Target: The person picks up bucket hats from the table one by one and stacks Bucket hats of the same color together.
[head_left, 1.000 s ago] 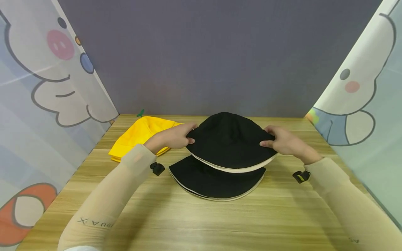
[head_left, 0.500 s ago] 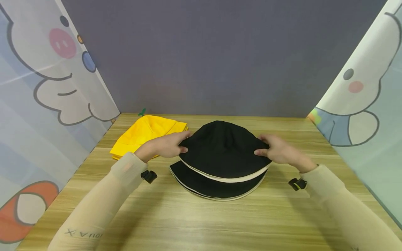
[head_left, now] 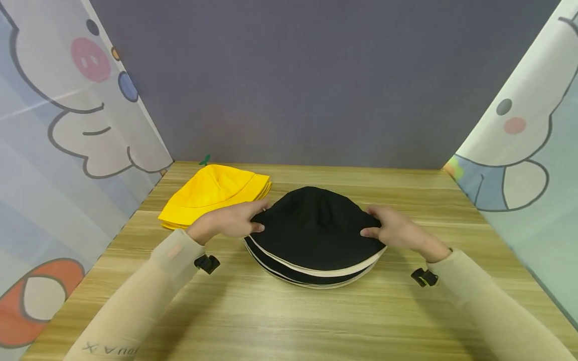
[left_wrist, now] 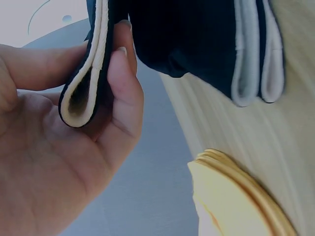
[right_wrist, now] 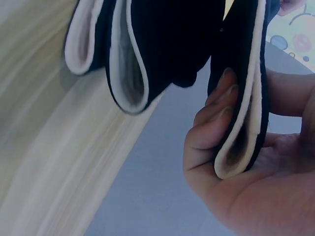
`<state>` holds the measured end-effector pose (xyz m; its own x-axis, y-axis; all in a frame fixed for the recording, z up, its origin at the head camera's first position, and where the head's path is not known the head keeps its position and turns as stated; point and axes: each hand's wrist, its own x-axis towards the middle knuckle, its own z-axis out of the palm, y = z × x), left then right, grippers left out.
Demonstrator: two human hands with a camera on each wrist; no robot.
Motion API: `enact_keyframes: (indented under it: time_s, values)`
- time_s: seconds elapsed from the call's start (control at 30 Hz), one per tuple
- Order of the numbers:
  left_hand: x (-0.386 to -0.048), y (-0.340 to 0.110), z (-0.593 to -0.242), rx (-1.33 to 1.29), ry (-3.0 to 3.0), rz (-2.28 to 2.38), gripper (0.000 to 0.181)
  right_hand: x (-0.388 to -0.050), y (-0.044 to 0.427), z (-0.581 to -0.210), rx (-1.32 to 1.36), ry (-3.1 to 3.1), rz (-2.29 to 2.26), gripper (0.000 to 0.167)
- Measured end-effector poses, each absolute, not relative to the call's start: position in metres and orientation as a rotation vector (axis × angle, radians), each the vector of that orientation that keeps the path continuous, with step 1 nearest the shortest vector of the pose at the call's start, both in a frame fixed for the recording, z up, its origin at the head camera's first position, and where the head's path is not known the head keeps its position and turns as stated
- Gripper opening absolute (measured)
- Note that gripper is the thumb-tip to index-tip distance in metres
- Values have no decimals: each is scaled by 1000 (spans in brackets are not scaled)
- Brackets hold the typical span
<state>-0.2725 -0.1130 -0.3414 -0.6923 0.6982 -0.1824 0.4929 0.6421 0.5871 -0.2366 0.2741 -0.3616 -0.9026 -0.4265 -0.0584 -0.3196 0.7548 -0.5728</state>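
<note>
A black bucket hat (head_left: 316,230) with a cream underside is folded flat, and both hands hold it by the ends of its brim. My left hand (head_left: 232,219) pinches the left end, thumb on the near face. At the right end my right hand (head_left: 397,228) pinches the brim the same way. Under the held hat lie more black bucket hats (head_left: 289,273), mostly covered; two folded brims (left_wrist: 258,59) show in the left wrist view. Both wrist views show a gap between those hats and the held one; contact elsewhere is hidden.
A stack of folded yellow bucket hats (head_left: 212,193) with a green sprout on top lies at the back left of the wooden table (head_left: 289,321). A grey panel (head_left: 316,85) stands behind, with cartoon-printed sheets (head_left: 40,165) on both sides.
Both hands have brought the held black hat down and toward the near edge, slightly left, over the other black hats, which it now covers more. The yellow hats stay put.
</note>
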Motion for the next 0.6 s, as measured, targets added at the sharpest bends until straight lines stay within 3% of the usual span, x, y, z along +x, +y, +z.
enact_keyframes:
  time_s: [0.33,0.6]
  values:
    - [-270,-116,-363,872,2433,748,49,-236,268,-377,-568,2768,-807,36]
    - [-271,-115,-381,883,2483,700,47,-239,264,-390,-516,2761,-762,36]
